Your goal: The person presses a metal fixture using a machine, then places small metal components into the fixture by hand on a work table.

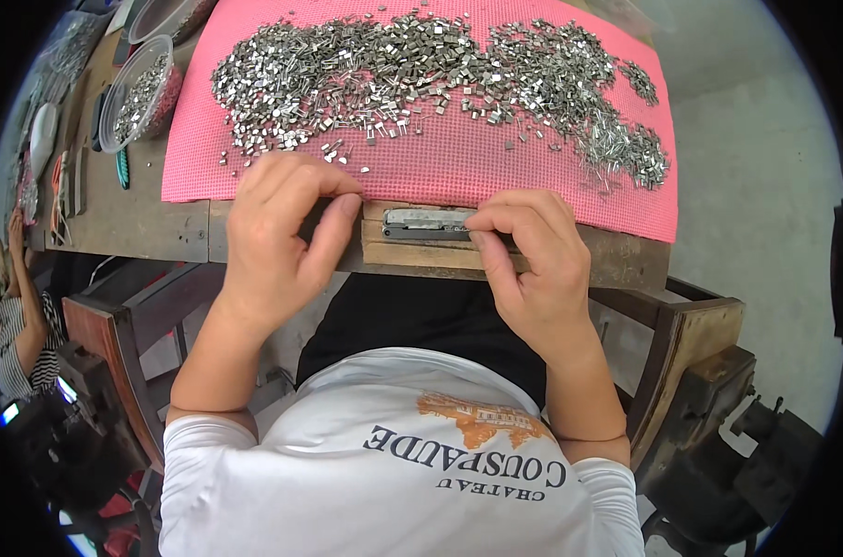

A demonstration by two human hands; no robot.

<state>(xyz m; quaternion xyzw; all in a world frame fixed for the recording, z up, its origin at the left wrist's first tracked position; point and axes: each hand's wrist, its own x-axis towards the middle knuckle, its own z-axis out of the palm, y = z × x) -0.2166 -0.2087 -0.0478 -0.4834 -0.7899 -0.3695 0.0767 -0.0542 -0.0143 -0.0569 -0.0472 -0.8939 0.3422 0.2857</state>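
Observation:
A narrow metal fixture (426, 223) with a dark lower edge sits on a wooden block (412, 253) at the table's front edge. My right hand (540, 251) is closed in a pinch at the fixture's right end; whatever lies between its fingertips is too small to make out. Left of the block, my left hand (278, 227) hovers by the mat's front edge, thumb and forefinger nearly together. Anything held there cannot be made out. Beyond both hands, many small silvery metal parts (384, 70), some with thin leads, are spread over a pink mesh mat (421, 167).
Clear plastic tubs (143, 97) of small parts stand at the left. A teal-handled tool (123, 169) lies beside them. Wooden stools (115, 362) flank me below the table. Far left, another person's arm (30, 297) reaches up to the bench.

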